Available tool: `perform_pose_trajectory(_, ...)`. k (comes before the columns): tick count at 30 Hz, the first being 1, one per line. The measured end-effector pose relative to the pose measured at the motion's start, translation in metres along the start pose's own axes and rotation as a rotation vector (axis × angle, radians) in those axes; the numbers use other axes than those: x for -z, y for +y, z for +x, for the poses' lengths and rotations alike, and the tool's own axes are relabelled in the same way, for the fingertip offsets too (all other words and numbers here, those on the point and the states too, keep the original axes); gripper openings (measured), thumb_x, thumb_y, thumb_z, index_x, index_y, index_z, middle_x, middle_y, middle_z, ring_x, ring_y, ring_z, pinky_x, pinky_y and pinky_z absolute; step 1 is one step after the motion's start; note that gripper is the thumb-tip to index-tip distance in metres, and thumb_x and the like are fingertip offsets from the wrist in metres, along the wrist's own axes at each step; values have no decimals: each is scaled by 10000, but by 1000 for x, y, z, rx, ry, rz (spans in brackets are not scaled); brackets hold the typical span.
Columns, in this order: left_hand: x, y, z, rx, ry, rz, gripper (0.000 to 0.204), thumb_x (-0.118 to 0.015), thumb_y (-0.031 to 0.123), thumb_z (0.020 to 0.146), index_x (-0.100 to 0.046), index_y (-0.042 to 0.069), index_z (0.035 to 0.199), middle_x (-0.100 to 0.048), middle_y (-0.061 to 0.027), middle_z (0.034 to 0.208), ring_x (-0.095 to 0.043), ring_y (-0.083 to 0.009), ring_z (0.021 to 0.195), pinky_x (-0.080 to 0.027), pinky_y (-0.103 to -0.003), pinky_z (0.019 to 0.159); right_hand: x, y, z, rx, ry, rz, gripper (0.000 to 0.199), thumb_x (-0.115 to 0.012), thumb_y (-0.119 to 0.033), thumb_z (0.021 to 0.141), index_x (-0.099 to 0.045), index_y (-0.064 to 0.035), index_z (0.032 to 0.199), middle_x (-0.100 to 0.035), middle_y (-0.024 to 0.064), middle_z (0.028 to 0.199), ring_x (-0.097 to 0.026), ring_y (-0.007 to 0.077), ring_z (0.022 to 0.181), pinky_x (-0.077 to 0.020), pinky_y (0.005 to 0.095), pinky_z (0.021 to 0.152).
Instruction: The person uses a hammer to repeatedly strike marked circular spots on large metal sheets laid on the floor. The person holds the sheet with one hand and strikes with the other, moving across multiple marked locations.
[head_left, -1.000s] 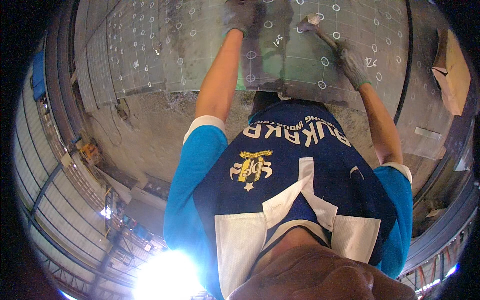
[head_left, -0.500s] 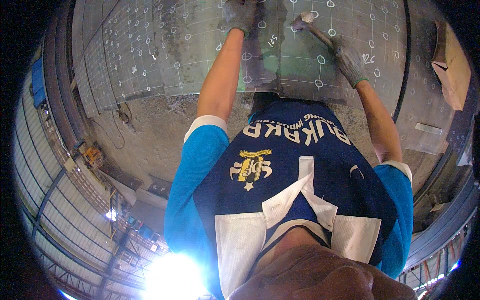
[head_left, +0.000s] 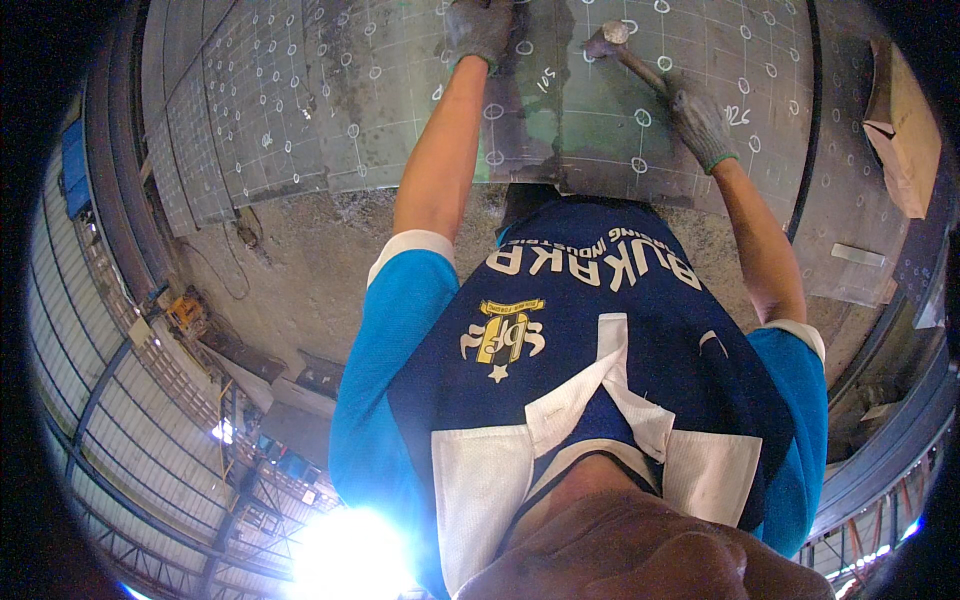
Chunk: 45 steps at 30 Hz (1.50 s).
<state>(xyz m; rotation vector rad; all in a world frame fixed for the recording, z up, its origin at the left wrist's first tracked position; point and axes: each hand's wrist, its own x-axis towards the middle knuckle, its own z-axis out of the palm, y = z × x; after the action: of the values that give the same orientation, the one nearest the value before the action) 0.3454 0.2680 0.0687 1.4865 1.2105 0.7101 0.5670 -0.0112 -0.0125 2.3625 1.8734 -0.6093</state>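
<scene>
My right hand (head_left: 703, 128), in a grey knitted glove with a green cuff, is closed round the handle of a hammer (head_left: 643, 72). The hammer's head points away from me, low over a grey steel plate (head_left: 590, 150) marked with white chalk lines and circles. My left hand (head_left: 478, 28), gloved the same way, is at the top edge of the picture over the plate. Its fingers look curled, but their tips run out of view, so what they hold is hidden. A dark wet-looking streak runs down the plate between the hands.
A wooden block (head_left: 905, 160) lies at the right, near a small pale strip (head_left: 858, 255). More chalk-marked plate stretches off to the left. A thin cable (head_left: 240, 270) trails on the dusty ground, with an orange machine (head_left: 186, 310) farther left.
</scene>
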Motion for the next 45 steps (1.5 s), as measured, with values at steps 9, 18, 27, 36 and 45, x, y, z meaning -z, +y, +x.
perform_pose_trajectory(9, 0, 8, 1, 149, -94, 163, 343, -623, 245, 983, -668, 0, 1219, -740, -135, 955, -680, -252, 841, -543, -364, 753, 56, -22, 55, 312, 392, 373, 475, -485, -400, 1062, -574, -111, 1429, -657, 171, 1335, -656, 366, 1171, -513, 484, 985)
perform_pose_trajectory(18, 0, -43, 19, -347, 121, 611, 340, -647, 327, 1001, -671, 67, 1219, -684, -74, 836, -648, -201, 754, -546, -373, 729, 127, -30, 139, 505, 479, 119, 321, -580, -180, 1000, -584, -64, 1300, -667, 167, 1094, -665, 317, 960, -528, 443, 779)
perform_pose_trajectory(27, -2, -30, 8, 50, -36, -234, 130, -646, 188, 993, -635, 72, 1049, -601, -12, 725, -546, -108, 587, -454, -313, 515, 56, -22, 48, -30, 88, 1197, 263, -523, -220, 1053, -572, -69, 1262, -573, 33, 898, -489, 167, 692, -463, 354, 631)
perform_pose_trajectory(36, 93, -36, 24, 106, 291, -90, 185, -692, 241, 919, -715, 73, 994, -719, -85, 877, -666, -194, 804, -542, -354, 704, 62, -54, -11, -292, -335, 1076, 335, -398, -363, 1064, -590, -91, 1102, -517, 2, 780, -464, 133, 615, -411, 305, 534)
perform_pose_trajectory(45, 94, -98, 51, -126, 271, 104, 320, -709, 298, 858, -737, 9, 990, -755, -155, 904, -703, -257, 801, -540, -401, 748, -6, -60, 22, -270, -431, 1568, 312, -335, -398, 1054, -539, -180, 964, -443, -35, 648, -405, 154, 483, -355, 358, 448)
